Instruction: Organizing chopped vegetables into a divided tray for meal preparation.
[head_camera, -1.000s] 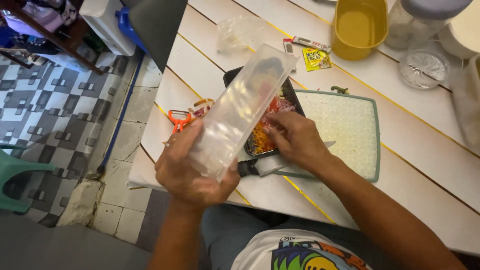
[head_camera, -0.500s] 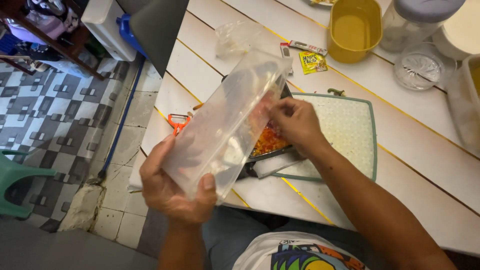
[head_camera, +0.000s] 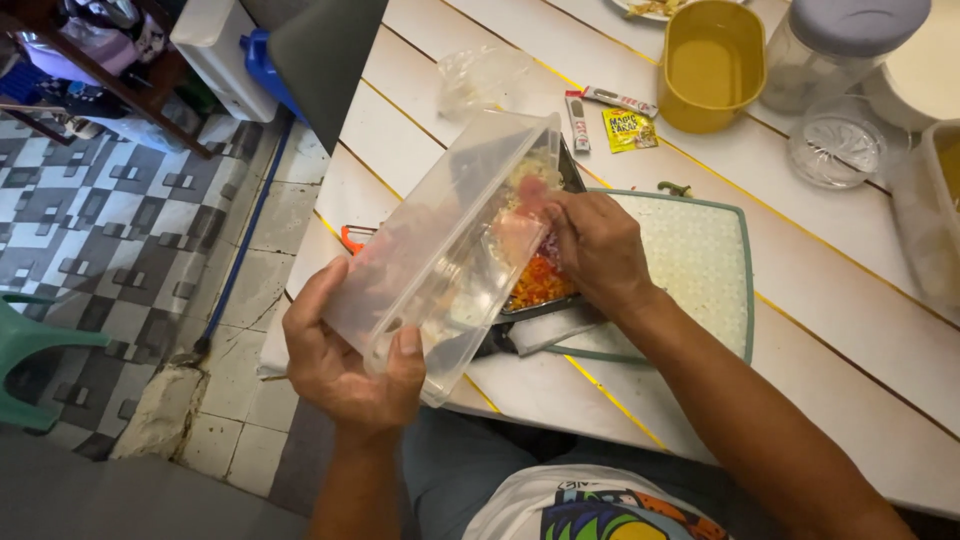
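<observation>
The left hand (head_camera: 345, 370) clamps the near end of a clear plastic container (head_camera: 445, 250), tilted up over the dark tray (head_camera: 545, 300). Just past that grip, the right hand (head_camera: 595, 250) pinches shut at the container's far mouth — above chopped orange vegetables (head_camera: 540, 283). Beyond lie a green cutting board (head_camera: 700, 270) and a yellow tub (head_camera: 712, 62).

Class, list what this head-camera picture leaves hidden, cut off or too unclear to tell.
- Dark tray: mostly behind the clear tub and the right hand.
- Right fingertips: blurred behind the tub's wall; what they pinch is unclear.
- Orange tool: only a corner shows past the tub.
- Plate and white container: cut off by the top and right edges.
- Left hand palm: hidden under the tub.
</observation>
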